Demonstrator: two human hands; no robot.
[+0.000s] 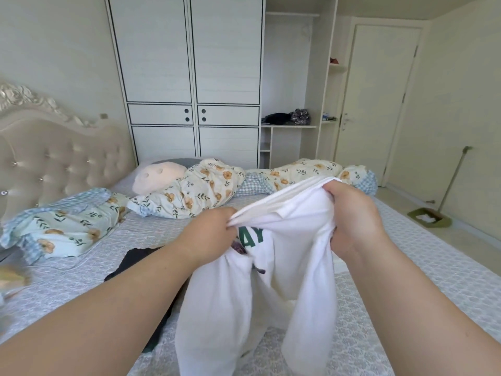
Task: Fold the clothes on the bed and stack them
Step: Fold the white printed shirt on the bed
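I hold a white T-shirt [284, 280] with green lettering up over the bed [420, 267]. My left hand [210, 230] pinches its upper edge on the left. My right hand [352, 215] grips bunched fabric at the top right. The shirt hangs down crumpled between my forearms, its lower part reaching the bedsheet. A dark garment [135, 263] lies flat on the bed under my left forearm, partly hidden by the arm and the shirt.
A floral quilt [189, 191] is heaped across the far side of the bed, with a floral pillow [67, 223] at left and a pale plush cushion [157, 176]. White wardrobe [189, 77] behind. Broom and dustpan [431, 217] on the floor at right.
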